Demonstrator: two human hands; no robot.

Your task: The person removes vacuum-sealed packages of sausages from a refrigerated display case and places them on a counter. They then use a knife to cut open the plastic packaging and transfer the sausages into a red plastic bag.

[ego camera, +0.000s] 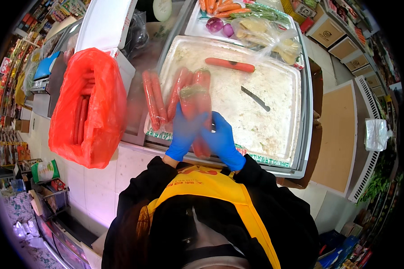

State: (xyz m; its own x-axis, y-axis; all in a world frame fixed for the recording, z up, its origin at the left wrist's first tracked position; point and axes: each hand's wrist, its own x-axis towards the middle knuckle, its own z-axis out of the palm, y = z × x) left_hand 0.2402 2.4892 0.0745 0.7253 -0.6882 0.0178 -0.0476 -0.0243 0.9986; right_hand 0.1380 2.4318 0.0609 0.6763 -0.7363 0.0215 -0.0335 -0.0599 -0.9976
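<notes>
My left hand (185, 131), in a blue glove, grips a bundle of long red carrots (195, 97) from its left side. My right hand (220, 136), gloved alike, holds the same bundle from the right; the picture is hazy here. Green tops show on the bundle's far part. Just left of it lie more red carrots in clear film (154, 99), partly over the edge of a white foam tray (272, 134). A loose red carrot (229, 65) with a dark spot lies toward the tray's back. Near the tray's middle rests a slim dark knife-like tool (255, 98).
At the left stands a box lined with a red plastic bag (104, 141), with red carrots inside. Behind the tray are orange carrots (222, 8), purple onions (214, 25) and a clear bag of pale yellow pieces (269, 37). A cut winter melon (162, 9) lies at the back left.
</notes>
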